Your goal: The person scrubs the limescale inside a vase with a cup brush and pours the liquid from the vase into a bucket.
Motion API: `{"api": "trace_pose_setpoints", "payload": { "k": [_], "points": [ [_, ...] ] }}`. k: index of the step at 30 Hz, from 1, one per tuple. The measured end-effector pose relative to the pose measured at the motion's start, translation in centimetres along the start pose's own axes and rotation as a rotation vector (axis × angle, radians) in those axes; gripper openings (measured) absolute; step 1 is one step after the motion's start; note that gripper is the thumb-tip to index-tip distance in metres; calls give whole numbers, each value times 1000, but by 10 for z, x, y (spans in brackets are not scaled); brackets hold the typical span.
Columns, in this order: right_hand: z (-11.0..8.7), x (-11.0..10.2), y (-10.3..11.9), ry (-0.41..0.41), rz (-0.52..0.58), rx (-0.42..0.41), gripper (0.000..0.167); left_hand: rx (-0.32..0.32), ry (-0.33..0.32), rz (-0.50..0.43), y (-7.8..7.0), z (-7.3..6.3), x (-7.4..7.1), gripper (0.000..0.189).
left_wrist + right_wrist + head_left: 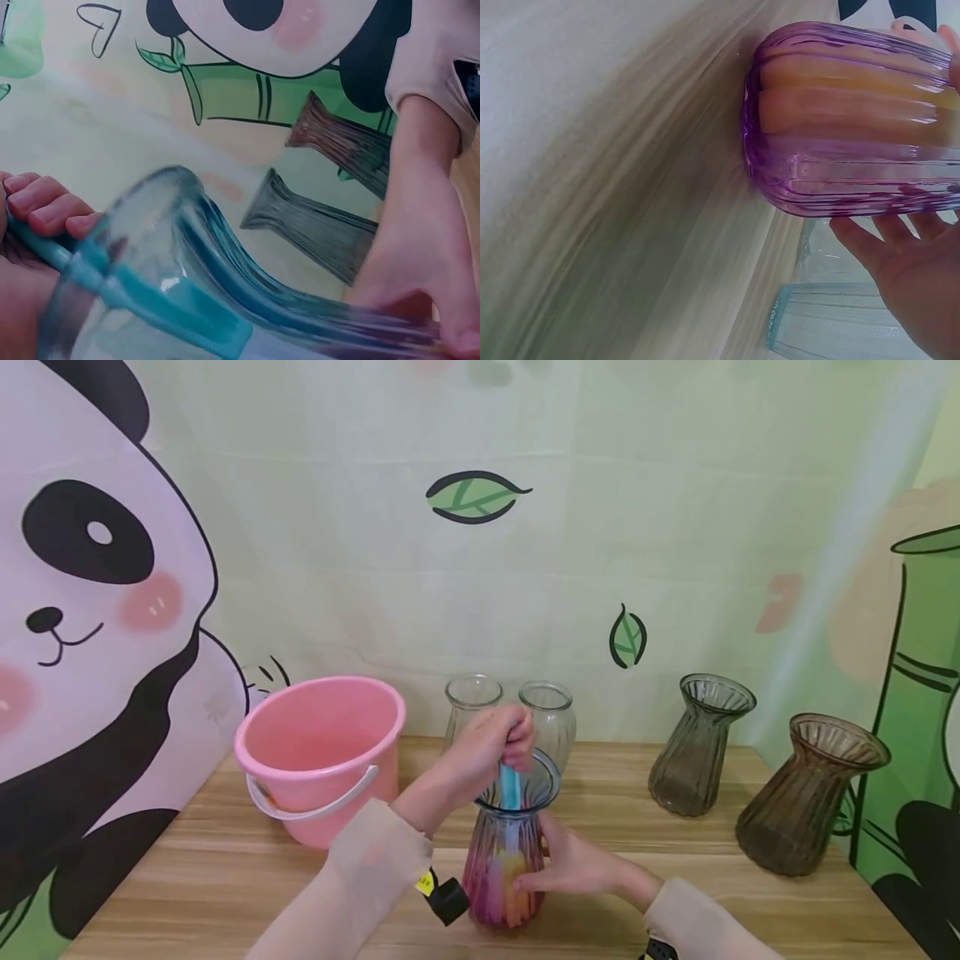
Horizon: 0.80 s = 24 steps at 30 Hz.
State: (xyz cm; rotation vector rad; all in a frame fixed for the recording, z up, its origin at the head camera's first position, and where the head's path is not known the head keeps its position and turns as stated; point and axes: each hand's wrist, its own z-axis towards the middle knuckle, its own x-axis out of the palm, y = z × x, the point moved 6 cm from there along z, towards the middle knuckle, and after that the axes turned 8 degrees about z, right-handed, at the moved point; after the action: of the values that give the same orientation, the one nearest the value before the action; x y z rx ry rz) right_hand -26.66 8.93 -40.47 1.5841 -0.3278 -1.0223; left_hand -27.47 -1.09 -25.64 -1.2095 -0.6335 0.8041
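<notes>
A ribbed glass vase [480, 847], blue at the flared rim and purple at the base, stands upright on the wooden table. My left hand [487, 739], above its mouth, grips the teal handle of a cleaning brush [180, 311] that reaches down inside. Through the purple glass in the right wrist view shows the brush's orange and yellow head [840, 109], apparently sponge. My right hand [581, 860] holds the vase from the right side, thumb in front and fingers behind; in the head view the glass partly hides those fingers.
A pink bucket [322, 727] with a white handle stands to the left. Two clear glass vases, one on the left [474, 692] and one on the right [558, 727], stand behind the hands. At right are a grey vase [690, 768] and a brown vase [791, 810]. A printed cloth [337, 527] hangs behind the table.
</notes>
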Motion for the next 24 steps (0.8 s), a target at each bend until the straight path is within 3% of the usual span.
{"api": "trace_pose_setpoints", "payload": {
  "k": [3, 11, 20, 24],
  "points": [
    [0, -1, -1, -21, -10, 8, 74, 22, -26, -18, -13, 2, -2, 33],
    [-1, -2, 1, -54, -44, -17, 82, 177, -130, -81, -74, 10, -16, 34],
    [-2, -1, 1, -43, -29, -11, 88, 225, -236, -132, -94, -4, -24, 32],
    [-2, 0, -1, -49, -42, -2, 87, 261, -250, -123, -105, -9, -27, 31]
  ]
}}
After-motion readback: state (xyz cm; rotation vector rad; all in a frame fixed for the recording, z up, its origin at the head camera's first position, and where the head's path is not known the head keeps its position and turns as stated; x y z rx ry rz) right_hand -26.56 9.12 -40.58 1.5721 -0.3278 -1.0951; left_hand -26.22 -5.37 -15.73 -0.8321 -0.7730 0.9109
